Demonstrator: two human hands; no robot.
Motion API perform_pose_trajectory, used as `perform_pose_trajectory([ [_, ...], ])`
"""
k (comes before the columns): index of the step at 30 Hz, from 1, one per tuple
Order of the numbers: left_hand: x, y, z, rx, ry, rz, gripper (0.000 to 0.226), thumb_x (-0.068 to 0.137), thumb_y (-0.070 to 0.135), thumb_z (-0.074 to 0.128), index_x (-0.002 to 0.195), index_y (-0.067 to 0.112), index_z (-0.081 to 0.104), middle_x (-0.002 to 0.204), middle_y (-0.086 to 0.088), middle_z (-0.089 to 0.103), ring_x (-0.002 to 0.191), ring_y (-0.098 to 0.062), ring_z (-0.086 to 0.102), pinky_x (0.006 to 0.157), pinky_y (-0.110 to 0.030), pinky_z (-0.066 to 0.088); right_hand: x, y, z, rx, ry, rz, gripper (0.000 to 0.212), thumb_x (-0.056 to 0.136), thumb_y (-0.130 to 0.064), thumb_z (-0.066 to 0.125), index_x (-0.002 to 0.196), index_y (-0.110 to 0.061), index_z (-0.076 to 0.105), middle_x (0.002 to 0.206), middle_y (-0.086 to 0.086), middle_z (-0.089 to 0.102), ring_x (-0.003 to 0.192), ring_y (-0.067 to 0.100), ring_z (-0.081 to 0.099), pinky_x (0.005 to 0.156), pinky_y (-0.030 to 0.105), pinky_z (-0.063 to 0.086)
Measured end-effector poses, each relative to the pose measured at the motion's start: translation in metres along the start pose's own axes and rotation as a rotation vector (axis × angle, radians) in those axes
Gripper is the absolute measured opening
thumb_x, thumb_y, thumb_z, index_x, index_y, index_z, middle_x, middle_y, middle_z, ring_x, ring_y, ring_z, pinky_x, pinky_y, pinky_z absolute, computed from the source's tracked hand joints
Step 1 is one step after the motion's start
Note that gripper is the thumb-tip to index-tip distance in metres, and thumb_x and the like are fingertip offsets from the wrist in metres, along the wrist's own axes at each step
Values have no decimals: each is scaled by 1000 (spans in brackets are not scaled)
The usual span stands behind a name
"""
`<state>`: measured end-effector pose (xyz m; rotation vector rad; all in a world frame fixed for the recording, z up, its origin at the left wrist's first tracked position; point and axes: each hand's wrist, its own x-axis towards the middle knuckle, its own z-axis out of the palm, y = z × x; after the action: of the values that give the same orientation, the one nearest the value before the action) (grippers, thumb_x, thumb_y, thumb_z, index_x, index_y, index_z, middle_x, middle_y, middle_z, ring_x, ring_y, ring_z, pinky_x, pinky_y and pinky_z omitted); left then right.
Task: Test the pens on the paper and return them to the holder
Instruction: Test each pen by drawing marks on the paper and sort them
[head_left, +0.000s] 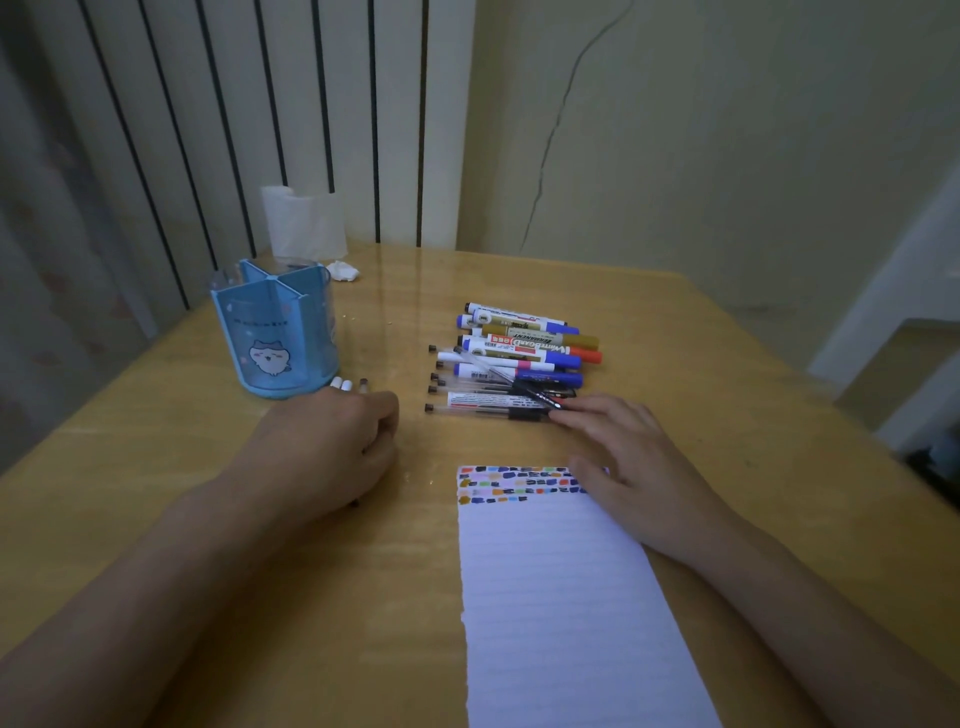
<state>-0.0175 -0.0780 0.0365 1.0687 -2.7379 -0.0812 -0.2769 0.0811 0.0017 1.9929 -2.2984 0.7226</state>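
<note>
A dim room with a yellowish wall and a white ribbed panel with dark vertical stripes behind a glossy wooden table (675, 322); at about ten o'clock from the table's middle stands the blue pen holder (275, 332), divided into compartments that look empty from here, with a few small white and dark caps or tips (347, 385) lying just beside its base; behind it, toward eleven o'clock, a roll of white tissue (301, 223) and a crumpled scrap.

The pens (519, 358) lie in a loose stack at about one o'clock, all with their long axes running roughly nine to three, markers at the far side, slim clear pens nearest the person; the paper (561, 597) lies at five o'clock, its top edge filled with rows of coloured test marks, the rest bare.

The right hand (618, 441) is plainly the nearer one; its fingers are stretched almost flat, the tips touching the right-hand end of the nearest pens, the thumb resting over the top corner of the paper; it has not closed round anything. The left hand (332, 447) rests on the table at seven o'clock from the stack, fingers curled under; something small and dark peeks out beneath it, but whether it is held I cannot tell.

The next move likely belongs to the right hand; a pen gripped near its right end, then drawn back toward six o'clock onto the paper.
</note>
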Motion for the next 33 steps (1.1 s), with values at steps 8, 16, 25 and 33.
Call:
perform_pose_trajectory([
  [8, 0, 7, -4, -119, 56, -8, 14, 96, 46, 50, 101, 33, 51, 82, 10, 56, 77, -9, 58, 71, -35, 57, -2, -14, -11, 189, 247, -32, 31, 92, -15, 71, 121, -26, 71, 122, -14, 63, 116, -2, 58, 98, 9, 38],
  [16, -1, 13, -1, -223, 183, 60, 44, 92, 57, 48, 132, 44, 35, 91, 19, 38, 78, -3, 48, 68, -26, 49, -4, -28, -31, 746, 511, 162, 20, 82, -3, 78, 81, -20, 68, 81, -8, 72, 78, 8, 69, 73, 17, 53],
  [25, -6, 23, 2, -251, 95, 361, 48, 92, 71, 35, 130, 46, 51, 97, 24, 55, 92, 17, 43, 66, -9, 33, -7, -42, -21, 938, 375, 149, 21, 83, -3, 76, 79, -21, 67, 86, 9, 73, 87, 32, 70, 81, 36, 58],
  [33, -11, 36, 0, -268, 166, 426, 26, 96, 50, 34, 96, 35, 55, 86, 23, 51, 76, 7, 45, 62, -13, 34, -9, -34, -18, 410, 259, 32, 25, 91, -23, 71, 112, -37, 68, 103, -16, 66, 104, 9, 62, 90, 17, 46],
])
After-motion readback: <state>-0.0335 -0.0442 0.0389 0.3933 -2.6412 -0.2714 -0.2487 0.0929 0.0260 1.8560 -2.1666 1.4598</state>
